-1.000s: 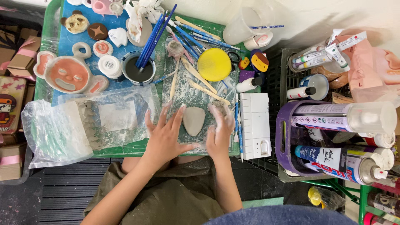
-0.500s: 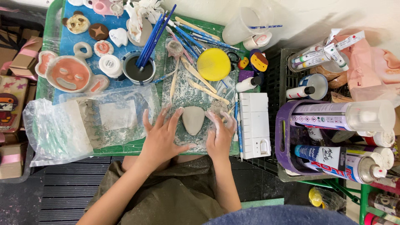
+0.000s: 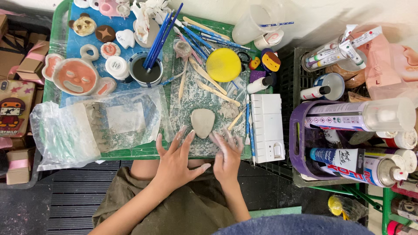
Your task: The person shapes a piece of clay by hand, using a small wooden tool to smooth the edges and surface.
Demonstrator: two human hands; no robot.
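Clay piece [image 3: 203,122], flat grey rounded-triangle slab, sits on clay-smeared work mat [image 3: 191,98] on green desk [image 3: 130,152], just far of both hands, between them. Long axis runs near-far, narrow end toward person. Left hand [image 3: 176,159] and right hand [image 3: 227,156] about equally near; fingertips just short of slab, maybe grazing it, can't tell. Both palms down, fingers spread flat, gripping nothing. Plastic bag [image 3: 87,130] with more clay sits left.
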